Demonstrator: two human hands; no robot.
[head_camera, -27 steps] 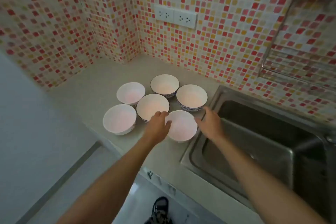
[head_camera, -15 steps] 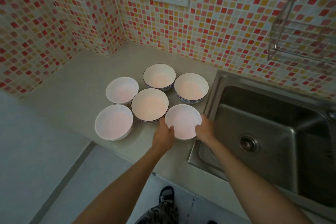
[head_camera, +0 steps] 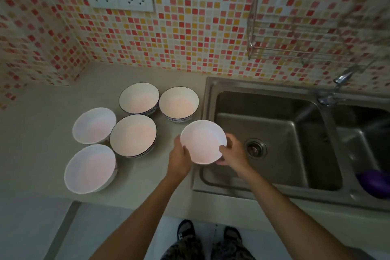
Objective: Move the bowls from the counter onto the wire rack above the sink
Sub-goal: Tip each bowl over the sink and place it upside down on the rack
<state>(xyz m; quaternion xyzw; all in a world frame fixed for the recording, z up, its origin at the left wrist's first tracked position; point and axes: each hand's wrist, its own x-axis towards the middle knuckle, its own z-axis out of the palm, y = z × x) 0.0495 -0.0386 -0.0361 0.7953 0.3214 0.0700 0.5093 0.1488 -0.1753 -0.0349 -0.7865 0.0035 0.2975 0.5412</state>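
We hold a plain white bowl (head_camera: 203, 142) upright, our left hand (head_camera: 179, 161) and right hand (head_camera: 234, 155) clamped on opposite rims. The wire rack (head_camera: 295, 34) blurs and is cut off at the right.

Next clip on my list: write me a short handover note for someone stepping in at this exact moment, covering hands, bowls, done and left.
Left hand and right hand: both grip one plain white bowl by its rim, held over the edge between counter and steel sink.
On the beige counter: five bowls, two plain white, three with dark rims and blue patterned sides.
Wire rack on the tiled wall: no bowls seen on it.
Done: none placed. Left: rack the held bowl, then the other five.
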